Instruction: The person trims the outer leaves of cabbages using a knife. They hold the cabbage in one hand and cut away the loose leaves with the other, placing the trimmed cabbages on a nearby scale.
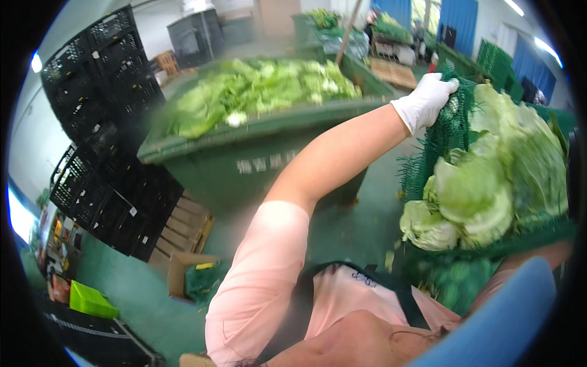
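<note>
My left hand (431,98), in a white glove, grips the edge of a green mesh net (451,110) at the upper right. Pale green cabbage heads and loose leaves (477,197) lie against the net at the right, just below and beside that hand. My right forearm (541,257) reaches under the net at the right rim, but the right hand itself is out of sight. To the left of the net stands a large green bin (257,133), heaped with light green leaves (266,89).
Stacked black plastic crates (105,114) stand on a wooden pallet (183,220) at the left. Below them are a cardboard box (176,277) with green netting and a lime green crate (91,300). Other people (372,20) and more bins are in the background.
</note>
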Demonstrator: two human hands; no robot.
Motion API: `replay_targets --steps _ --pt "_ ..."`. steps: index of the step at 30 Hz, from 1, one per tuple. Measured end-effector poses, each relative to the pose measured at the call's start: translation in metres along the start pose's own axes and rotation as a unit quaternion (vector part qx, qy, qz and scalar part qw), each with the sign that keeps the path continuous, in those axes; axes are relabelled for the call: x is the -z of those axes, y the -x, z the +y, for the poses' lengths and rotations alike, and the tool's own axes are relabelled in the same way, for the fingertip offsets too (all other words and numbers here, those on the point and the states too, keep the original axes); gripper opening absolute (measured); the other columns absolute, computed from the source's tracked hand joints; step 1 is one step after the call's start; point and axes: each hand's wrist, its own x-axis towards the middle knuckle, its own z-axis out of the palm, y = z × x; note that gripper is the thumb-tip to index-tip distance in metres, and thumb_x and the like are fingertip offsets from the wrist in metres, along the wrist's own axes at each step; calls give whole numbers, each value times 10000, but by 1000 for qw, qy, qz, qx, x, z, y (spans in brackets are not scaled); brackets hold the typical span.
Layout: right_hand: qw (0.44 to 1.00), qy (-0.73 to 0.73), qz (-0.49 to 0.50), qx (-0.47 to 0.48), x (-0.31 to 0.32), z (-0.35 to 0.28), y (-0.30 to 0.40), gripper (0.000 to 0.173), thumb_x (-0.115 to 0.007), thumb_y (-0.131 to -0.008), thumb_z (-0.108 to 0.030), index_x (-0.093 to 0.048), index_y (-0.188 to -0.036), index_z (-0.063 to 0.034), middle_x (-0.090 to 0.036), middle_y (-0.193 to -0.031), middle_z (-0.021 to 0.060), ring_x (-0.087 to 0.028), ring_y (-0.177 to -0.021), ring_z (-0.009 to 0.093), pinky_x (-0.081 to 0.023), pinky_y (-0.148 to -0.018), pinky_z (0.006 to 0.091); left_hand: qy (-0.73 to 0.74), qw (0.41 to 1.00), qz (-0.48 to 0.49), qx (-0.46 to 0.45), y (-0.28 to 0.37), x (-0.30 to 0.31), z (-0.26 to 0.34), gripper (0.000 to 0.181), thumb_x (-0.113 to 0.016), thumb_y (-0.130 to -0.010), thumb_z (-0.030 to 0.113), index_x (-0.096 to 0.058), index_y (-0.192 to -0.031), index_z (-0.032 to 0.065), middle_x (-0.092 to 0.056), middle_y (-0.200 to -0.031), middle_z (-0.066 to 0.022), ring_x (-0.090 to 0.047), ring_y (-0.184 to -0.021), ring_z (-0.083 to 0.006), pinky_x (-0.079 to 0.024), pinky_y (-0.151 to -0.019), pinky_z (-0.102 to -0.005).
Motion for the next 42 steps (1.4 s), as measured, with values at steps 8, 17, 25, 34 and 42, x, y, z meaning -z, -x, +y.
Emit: replay_targets --steps 8,17,25,34,42 --pt "861 -83 75 496 -285 -245 -313 223 -592 -892 -217 -737 -1053 -164 -739 -965 120 -695 -806 243 -535 -691 375 -524 805 245 -134 -66 240 186 494 -660 -941 307 -590 -1307 -16 -704 -1116 -151 -656 -948 -217 -522 -805 -365" --pt "701 -172 -300 623 -599 -352 -119 376 -729 -803 -351 -720 -1073 -89 -697 -987 116 -626 -1042 297 -468 -954 494 -469 597 648 -65 175 507 272 427 -570 -968 182 -522 -1384 100 -640 -1168 -60 -617 -935 -150 -507 -739 -295" --pt "909 -226 -285 202 -743 -93 -291 494 -588 -879 -366 -637 -1264 -61 -668 -1215 191 -627 -1148 338 -493 -997 440 -710 570 408 -71 46 517 268 549 -669 -953 313 -524 -1401 31 -599 -1332 -209 -581 -1230 -291 -450 -1044 -367" --pt "954 -86 -288 -3 -876 55 -218 323 -569 -925 -310 -704 -920 -16 -701 -993 224 -664 -948 400 -524 -851 491 -805 447 391 15 -70 564 210 358 -697 -884 355 -736 -1004 20 -723 -969 -193 -695 -915 -331 -527 -820 -402" --pt "962 -197 50 181 -764 -89 -479 394 -482 -944 -368 -721 -967 -55 -707 -938 200 -681 -868 348 -535 -796 466 -842 167 492 -148 -9 554 509 348 -470 -1044 260 -705 -1157 29 -729 -1035 -159 -688 -866 -249 -550 -751 -378"
